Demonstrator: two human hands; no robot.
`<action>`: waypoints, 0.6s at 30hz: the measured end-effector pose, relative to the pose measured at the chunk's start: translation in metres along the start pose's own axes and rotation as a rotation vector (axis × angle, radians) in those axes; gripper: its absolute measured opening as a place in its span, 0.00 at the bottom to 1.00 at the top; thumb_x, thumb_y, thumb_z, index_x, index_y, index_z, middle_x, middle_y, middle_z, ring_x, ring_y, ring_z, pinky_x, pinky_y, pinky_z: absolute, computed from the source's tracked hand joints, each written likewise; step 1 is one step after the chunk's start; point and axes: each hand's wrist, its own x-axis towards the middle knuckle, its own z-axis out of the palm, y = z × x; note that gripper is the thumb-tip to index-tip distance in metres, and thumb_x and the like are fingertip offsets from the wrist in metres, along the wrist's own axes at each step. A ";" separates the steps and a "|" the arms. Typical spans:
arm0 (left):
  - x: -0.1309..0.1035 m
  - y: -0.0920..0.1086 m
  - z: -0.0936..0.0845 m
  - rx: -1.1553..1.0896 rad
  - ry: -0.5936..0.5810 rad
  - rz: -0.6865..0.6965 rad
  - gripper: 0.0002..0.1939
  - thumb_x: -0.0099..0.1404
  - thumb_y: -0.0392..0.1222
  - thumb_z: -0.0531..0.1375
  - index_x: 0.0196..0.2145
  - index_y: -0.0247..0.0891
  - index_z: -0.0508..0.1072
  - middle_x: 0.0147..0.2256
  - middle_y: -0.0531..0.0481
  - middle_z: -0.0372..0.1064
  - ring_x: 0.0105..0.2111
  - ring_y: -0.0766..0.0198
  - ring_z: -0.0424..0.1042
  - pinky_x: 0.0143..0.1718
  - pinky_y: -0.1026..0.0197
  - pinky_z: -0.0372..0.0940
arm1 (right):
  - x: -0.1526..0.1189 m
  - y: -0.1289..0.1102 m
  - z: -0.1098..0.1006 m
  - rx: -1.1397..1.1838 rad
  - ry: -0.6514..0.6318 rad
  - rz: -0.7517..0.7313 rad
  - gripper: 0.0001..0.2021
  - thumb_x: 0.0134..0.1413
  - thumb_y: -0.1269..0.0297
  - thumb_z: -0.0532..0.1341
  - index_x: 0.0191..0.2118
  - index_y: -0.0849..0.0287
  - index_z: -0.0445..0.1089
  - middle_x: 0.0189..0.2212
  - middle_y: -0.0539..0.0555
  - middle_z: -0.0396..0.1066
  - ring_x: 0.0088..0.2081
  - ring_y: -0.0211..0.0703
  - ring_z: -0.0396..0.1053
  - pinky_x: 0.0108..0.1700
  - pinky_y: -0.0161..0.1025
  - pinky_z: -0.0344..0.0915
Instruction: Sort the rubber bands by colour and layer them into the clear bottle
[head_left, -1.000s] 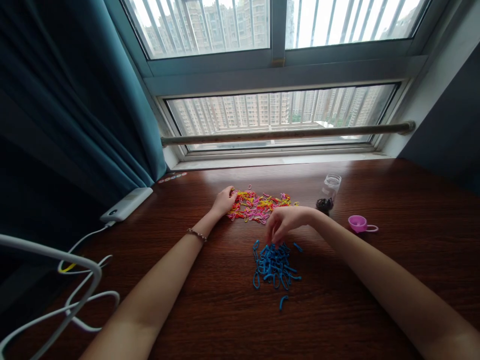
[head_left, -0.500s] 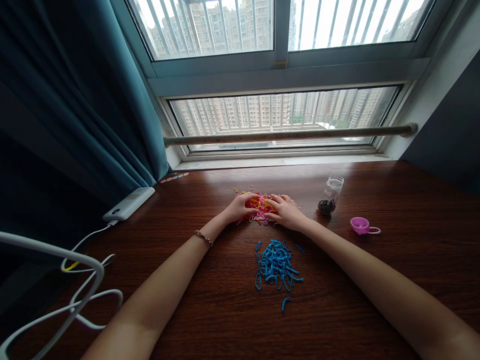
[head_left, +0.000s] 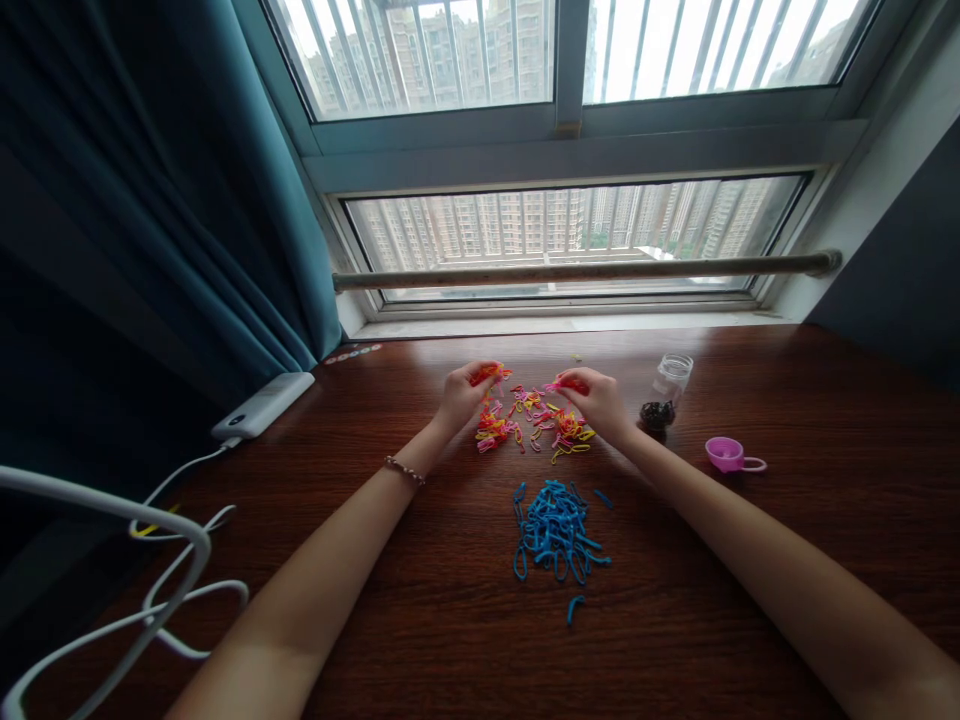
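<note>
My left hand [head_left: 465,393] is closed on a bunch of red, orange and pink rubber bands, raised a little over the table. Over to the right, my right hand [head_left: 594,398] pinches more pink and red bands between thumb and fingers. Loose multicoloured rubber bands [head_left: 531,403] lie spread between and below the hands, with a denser clump at left and another clump [head_left: 568,428] at right. Closer to me rests a heap of blue rubber bands [head_left: 556,530], with single blue ones apart from it.
To the right a clear jar [head_left: 673,378] holds dark contents at its lower end; a pink scoop [head_left: 725,455] sits nearby. At left are a white power strip [head_left: 264,408], white cables [head_left: 191,530] and a blue curtain [head_left: 247,220]. A window stands behind the table [head_left: 420,620].
Both hands have lifted and moved apart, each taking up a bunch of coloured bands. The single pile has spread into looser clumps. The blue heap looks the same.
</note>
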 end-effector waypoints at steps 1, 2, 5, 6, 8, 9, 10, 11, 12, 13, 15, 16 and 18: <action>0.002 0.000 -0.003 -0.010 0.015 -0.006 0.17 0.54 0.48 0.60 0.39 0.34 0.73 0.36 0.44 0.73 0.35 0.60 0.72 0.39 0.58 0.67 | 0.003 -0.001 -0.003 0.023 0.022 0.030 0.07 0.47 0.64 0.61 0.33 0.60 0.72 0.32 0.54 0.73 0.34 0.43 0.70 0.38 0.38 0.66; 0.004 0.001 -0.005 -0.015 0.022 -0.010 0.17 0.54 0.48 0.60 0.38 0.34 0.73 0.36 0.44 0.73 0.35 0.60 0.72 0.38 0.58 0.67 | 0.005 -0.001 -0.006 0.047 0.038 0.057 0.08 0.47 0.63 0.61 0.34 0.60 0.71 0.32 0.54 0.73 0.33 0.43 0.70 0.38 0.38 0.66; 0.007 0.003 -0.010 -0.014 0.037 -0.027 0.18 0.55 0.50 0.59 0.38 0.34 0.73 0.35 0.45 0.73 0.32 0.61 0.72 0.36 0.59 0.67 | 0.010 -0.001 -0.012 0.117 0.061 0.111 0.09 0.47 0.61 0.61 0.34 0.60 0.71 0.33 0.55 0.73 0.33 0.44 0.71 0.36 0.39 0.68; 0.008 0.004 -0.011 -0.018 0.039 -0.030 0.18 0.55 0.50 0.59 0.37 0.33 0.73 0.34 0.45 0.73 0.32 0.61 0.72 0.35 0.59 0.67 | 0.011 0.000 -0.013 0.140 0.067 0.122 0.09 0.47 0.61 0.61 0.33 0.60 0.71 0.33 0.55 0.73 0.34 0.44 0.71 0.37 0.39 0.68; 0.009 0.004 -0.012 -0.021 0.037 -0.018 0.17 0.56 0.49 0.58 0.37 0.33 0.73 0.34 0.45 0.73 0.33 0.61 0.72 0.36 0.60 0.66 | 0.012 0.001 -0.015 0.179 0.068 0.138 0.09 0.46 0.61 0.61 0.33 0.60 0.71 0.33 0.55 0.73 0.35 0.45 0.72 0.38 0.40 0.68; 0.009 0.004 -0.012 -0.019 0.034 -0.005 0.16 0.56 0.49 0.58 0.37 0.33 0.73 0.34 0.44 0.73 0.34 0.61 0.72 0.37 0.60 0.66 | 0.013 0.002 -0.015 0.201 0.061 0.137 0.09 0.46 0.61 0.61 0.33 0.60 0.71 0.33 0.54 0.74 0.36 0.45 0.71 0.40 0.40 0.68; 0.009 0.004 -0.013 -0.014 0.029 0.006 0.16 0.57 0.48 0.58 0.36 0.33 0.73 0.34 0.44 0.73 0.35 0.61 0.71 0.37 0.60 0.65 | 0.013 0.002 -0.015 0.230 0.048 0.132 0.09 0.46 0.61 0.61 0.33 0.60 0.71 0.33 0.54 0.73 0.37 0.44 0.71 0.41 0.41 0.68; 0.009 0.004 -0.013 -0.007 0.028 0.012 0.16 0.57 0.48 0.57 0.36 0.33 0.73 0.34 0.44 0.73 0.35 0.61 0.71 0.37 0.60 0.65 | 0.013 0.002 -0.014 0.260 0.034 0.124 0.08 0.46 0.61 0.61 0.32 0.60 0.71 0.34 0.54 0.73 0.38 0.44 0.71 0.42 0.41 0.68; 0.010 0.004 -0.013 0.003 0.029 0.013 0.15 0.57 0.48 0.57 0.35 0.33 0.73 0.34 0.44 0.73 0.35 0.61 0.71 0.37 0.60 0.65 | 0.013 0.001 -0.014 0.288 0.021 0.115 0.08 0.47 0.61 0.61 0.32 0.60 0.71 0.35 0.54 0.73 0.39 0.44 0.71 0.43 0.41 0.68; 0.010 0.004 -0.013 0.013 0.031 0.014 0.15 0.57 0.48 0.57 0.35 0.33 0.74 0.33 0.45 0.73 0.34 0.61 0.71 0.37 0.60 0.65 | 0.013 0.000 -0.014 0.311 0.011 0.107 0.08 0.47 0.61 0.60 0.32 0.60 0.71 0.37 0.54 0.73 0.39 0.44 0.70 0.44 0.41 0.68; 0.010 0.003 -0.014 0.029 0.033 0.019 0.15 0.57 0.48 0.57 0.34 0.33 0.74 0.32 0.45 0.73 0.34 0.60 0.71 0.37 0.60 0.65 | 0.013 -0.002 -0.013 0.332 0.003 0.093 0.08 0.48 0.61 0.60 0.32 0.60 0.71 0.38 0.55 0.73 0.41 0.44 0.70 0.45 0.41 0.67; 0.011 0.004 -0.015 0.032 0.030 0.023 0.15 0.58 0.48 0.56 0.34 0.33 0.74 0.32 0.45 0.73 0.34 0.60 0.71 0.37 0.60 0.64 | 0.013 -0.004 -0.013 0.335 0.004 0.087 0.08 0.48 0.61 0.60 0.32 0.60 0.71 0.38 0.55 0.73 0.41 0.44 0.70 0.45 0.41 0.67; 0.011 0.005 -0.015 0.024 0.015 0.029 0.15 0.59 0.48 0.55 0.34 0.33 0.74 0.33 0.45 0.73 0.35 0.60 0.71 0.39 0.59 0.64 | 0.013 -0.006 -0.013 0.342 0.008 0.078 0.09 0.48 0.61 0.59 0.33 0.60 0.71 0.38 0.55 0.73 0.41 0.44 0.69 0.45 0.42 0.67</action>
